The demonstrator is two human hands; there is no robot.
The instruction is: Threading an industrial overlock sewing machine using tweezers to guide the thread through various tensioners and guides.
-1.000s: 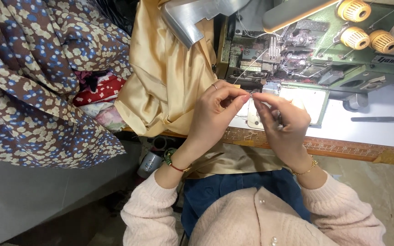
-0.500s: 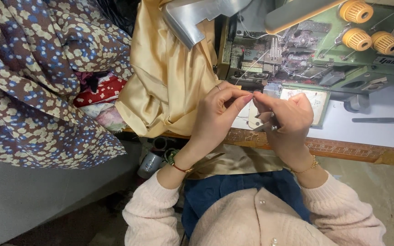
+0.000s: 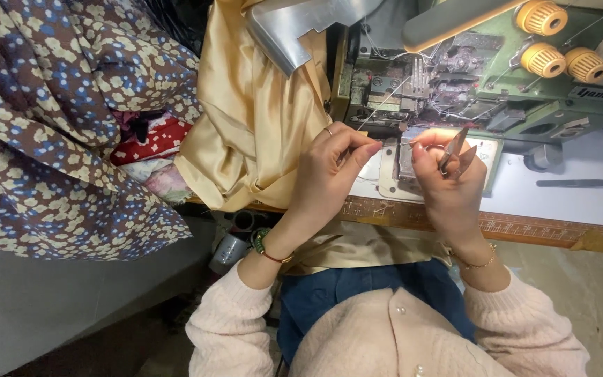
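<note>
My left hand (image 3: 326, 171) pinches the end of a thin thread (image 3: 393, 142) between thumb and forefinger, just in front of the green sewing machine (image 3: 497, 84). My right hand (image 3: 448, 185) pinches the thread's other end at its fingertips and also grips small metal snips (image 3: 453, 150), blades pointing up. The thread runs taut between the two hands above the machine's white plate (image 3: 385, 181). Gold satin fabric (image 3: 259, 119) hangs to the left of my left hand and drapes over my lap.
Brown flowered cloth (image 3: 57, 126) is heaped at the left, with red patterned cloth (image 3: 151, 143) under it. Dark tweezers (image 3: 581, 182) lie on the white table at the right. Yellow tension knobs (image 3: 556, 52) top the machine. A ruler strip (image 3: 525, 227) edges the table.
Both hands have risen slightly toward the machine and drawn a little apart, stretching the thread between them. The snips now stick up from my right hand.
</note>
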